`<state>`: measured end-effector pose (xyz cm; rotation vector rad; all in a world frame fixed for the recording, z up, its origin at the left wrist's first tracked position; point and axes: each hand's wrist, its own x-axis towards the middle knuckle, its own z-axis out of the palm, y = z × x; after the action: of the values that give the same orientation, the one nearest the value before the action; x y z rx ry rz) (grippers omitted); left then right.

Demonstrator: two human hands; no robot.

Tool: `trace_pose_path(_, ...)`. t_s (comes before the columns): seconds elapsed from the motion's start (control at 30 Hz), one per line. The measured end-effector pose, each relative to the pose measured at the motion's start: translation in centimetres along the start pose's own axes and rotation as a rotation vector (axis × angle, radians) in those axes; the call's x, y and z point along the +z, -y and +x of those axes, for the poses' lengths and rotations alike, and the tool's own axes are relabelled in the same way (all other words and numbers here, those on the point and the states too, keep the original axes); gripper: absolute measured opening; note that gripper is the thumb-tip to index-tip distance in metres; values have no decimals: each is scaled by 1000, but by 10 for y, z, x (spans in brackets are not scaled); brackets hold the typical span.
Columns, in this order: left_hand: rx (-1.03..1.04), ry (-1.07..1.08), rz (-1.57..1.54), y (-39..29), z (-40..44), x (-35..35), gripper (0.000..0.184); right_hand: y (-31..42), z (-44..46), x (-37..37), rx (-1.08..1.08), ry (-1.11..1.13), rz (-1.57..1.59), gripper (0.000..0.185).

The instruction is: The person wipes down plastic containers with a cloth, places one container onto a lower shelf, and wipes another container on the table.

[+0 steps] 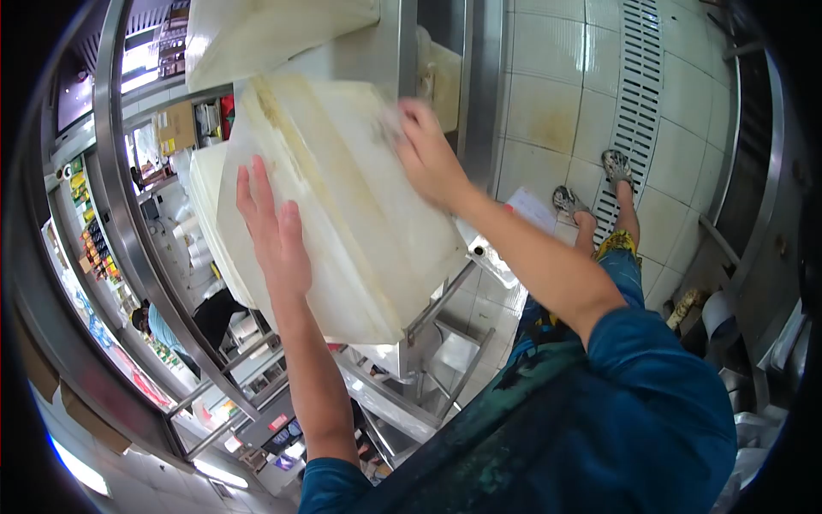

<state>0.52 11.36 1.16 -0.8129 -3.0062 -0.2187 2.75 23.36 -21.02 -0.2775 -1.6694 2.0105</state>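
Observation:
A large off-white foam box (368, 240) with yellowed tape along it lies in front of me. My left hand (278, 248) is against its near left side, fingers stretched out and slightly apart. At the far right edge of the box is my right hand (428, 163), its fingers curled and blurred by motion. A small greyish smear shows by these fingertips; I cannot make out what it is. Another pale box (274, 38) stands just beyond the first one.
A metal counter (364, 60) runs beneath the boxes, and steel frame bars (128, 214) rise at the left. To the right are a tiled floor (544, 107) and a slotted drain (640, 51). A person in dark trousers (214, 330) bends beyond the frame at left.

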Motion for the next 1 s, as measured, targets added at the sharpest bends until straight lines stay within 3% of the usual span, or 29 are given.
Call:
trace_pose_path(0.13, -14, -2, -19, 0, -2, 0, 63, 50, -85, -39, 116, 48, 110, 17)
trace_pose_path(0.2, -22, 8, -35, 0, -4, -1, 63, 68, -76, -40, -29, 120, -34, 17)
trace_pose_path(0.27, -4, 11, -36, 3, -5, -1, 63, 57, -20, -8, -196, 76, 103, 17)
trace_pose_path(0.4, -3, 15, -36, 3, -2, -2, 65, 20, 95, 42, -269, -5, 56, 21)
trace_pose_path(0.53, -20, 1, -42, 2, -2, -1, 65, -2, 122, 40, -100, 165, 98, 20)
trace_pose_path(0.63, -19, -2, -51, 4, -6, -3, 66, 5, 115, 27, -110, 131, -155, 18)
trace_pose_path(0.8, 131, 65, -68, -9, -48, -11, 78, 69, 45, -21, -96, 125, 161, 16)
trace_pose_path(0.9, 133, 88, -88, -14, -62, -11, 84, 46, 20, -36, -9, 126, 283, 13)
trace_pose_path(1.0, 120, 73, -119, -9, -55, -9, 84, 6, 8, -32, 45, 63, 132, 13)
